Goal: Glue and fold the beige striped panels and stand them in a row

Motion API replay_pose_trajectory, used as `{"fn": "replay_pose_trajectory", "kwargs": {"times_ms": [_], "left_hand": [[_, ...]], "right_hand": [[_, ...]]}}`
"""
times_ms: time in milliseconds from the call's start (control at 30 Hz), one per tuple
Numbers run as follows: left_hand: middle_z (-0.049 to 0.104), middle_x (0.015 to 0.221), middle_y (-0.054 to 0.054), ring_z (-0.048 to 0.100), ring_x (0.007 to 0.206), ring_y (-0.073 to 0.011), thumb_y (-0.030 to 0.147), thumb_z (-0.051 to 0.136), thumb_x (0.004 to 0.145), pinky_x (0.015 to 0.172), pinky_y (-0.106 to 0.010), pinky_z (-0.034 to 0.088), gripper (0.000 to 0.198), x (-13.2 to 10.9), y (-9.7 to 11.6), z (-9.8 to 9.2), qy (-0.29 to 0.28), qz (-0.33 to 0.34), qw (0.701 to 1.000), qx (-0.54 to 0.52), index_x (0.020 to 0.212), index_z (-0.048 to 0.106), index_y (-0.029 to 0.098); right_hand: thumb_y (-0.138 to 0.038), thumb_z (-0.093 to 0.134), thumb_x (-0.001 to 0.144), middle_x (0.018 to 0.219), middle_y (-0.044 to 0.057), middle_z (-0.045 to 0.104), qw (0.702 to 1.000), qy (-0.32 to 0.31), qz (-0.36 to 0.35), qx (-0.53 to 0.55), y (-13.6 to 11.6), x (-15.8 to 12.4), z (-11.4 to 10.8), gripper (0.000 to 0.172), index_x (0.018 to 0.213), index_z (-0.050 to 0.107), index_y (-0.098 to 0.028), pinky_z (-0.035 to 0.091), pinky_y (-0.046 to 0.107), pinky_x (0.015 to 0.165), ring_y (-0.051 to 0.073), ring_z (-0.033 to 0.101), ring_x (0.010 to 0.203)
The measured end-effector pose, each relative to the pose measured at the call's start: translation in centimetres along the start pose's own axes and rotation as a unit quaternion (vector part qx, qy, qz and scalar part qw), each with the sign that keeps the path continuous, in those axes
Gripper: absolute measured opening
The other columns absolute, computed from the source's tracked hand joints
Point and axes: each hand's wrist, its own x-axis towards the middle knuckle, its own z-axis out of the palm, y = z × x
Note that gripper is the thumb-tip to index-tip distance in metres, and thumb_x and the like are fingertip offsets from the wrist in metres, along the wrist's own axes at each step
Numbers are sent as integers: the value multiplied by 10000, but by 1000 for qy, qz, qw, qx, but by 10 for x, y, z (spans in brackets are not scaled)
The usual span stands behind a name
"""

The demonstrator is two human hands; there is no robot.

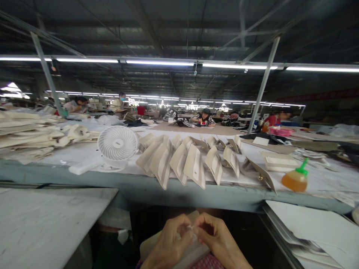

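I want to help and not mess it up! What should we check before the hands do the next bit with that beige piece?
1. Both hands on the piece: ok. The left hand and right hand pinch together over the beige piece on the lap.
2. What the fingertips pinch: cannot tell; it is small, whitish and blurred.
3. Piece resting steady: ok, it lies under both hands.
4. Folded pieces lined up on the table: ok, they stand in a row, some over the edge.
5. Glue bottle upright and capped: ok, green cap on.
6. Fan away from the hands: ok; whether it spins, cannot tell.
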Motion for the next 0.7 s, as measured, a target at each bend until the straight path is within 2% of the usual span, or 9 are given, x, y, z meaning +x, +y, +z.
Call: {"fn": "replay_pose_trajectory", "kwargs": {"times_ms": [200, 367, 433, 533, 600, 700], "left_hand": [[535, 601, 16, 475, 635, -174, 233, 610, 745, 622, -304, 323, 132, 4, 0, 12, 53, -13, 998, -40, 634, 560, 183], [562, 529, 24, 559, 522, -171, 356, 570, 803, 561, -305, 421, 221, 9, -7, 31, 50, -23, 974, -220, 660, 498, 202], [568, 533, 25, 562, 533, -155, 325, 559, 811, 588, -300, 440, 207, 10, -9, 35, 72, -22, 958, -276, 657, 506, 196], [555, 570, 25, 529, 571, -127, 280, 558, 809, 631, -287, 435, 187, 10, -17, 32, 92, -32, 936, -338, 656, 520, 180], [572, 609, 10, 534, 585, -128, 312, 593, 815, 630, -292, 437, 211, 9, -26, 26, 74, -42, 928, -362, 674, 543, 163], [633, 680, -30, 578, 618, -149, 370, 669, 802, 629, -301, 450, 259, 7, -40, 20, 34, -55, 930, -363, 719, 608, 132]], "right_hand": [[-380, 691, 779, 561, -36, 503, 1000, -9, 3, 22, -4, -4, 1, 237, 708, 605, -172, 291, 257, 522, 119, 423, 547], [-552, 621, 829, 631, -22, 512, 991, -4, -32, 132, 1, -8, 14, 387, 714, 524, -196, 357, 272, 584, 129, 436, 595], [-573, 579, 855, 642, -25, 496, 982, 26, -41, 184, 7, -8, 15, 394, 732, 494, -208, 367, 275, 615, 132, 436, 619], [-551, 555, 886, 652, -56, 437, 963, 103, -41, 244, 16, -8, 8, 348, 790, 458, -231, 362, 253, 620, 112, 401, 610], [-524, 613, 862, 675, -50, 475, 958, 134, -30, 252, 22, -9, 0, 320, 820, 502, -226, 368, 246, 616, 104, 415, 608], [-485, 749, 760, 684, -30, 537, 964, 149, -10, 219, 36, -9, -4, 345, 883, 617, -191, 374, 246, 585, 104, 451, 593]]}}
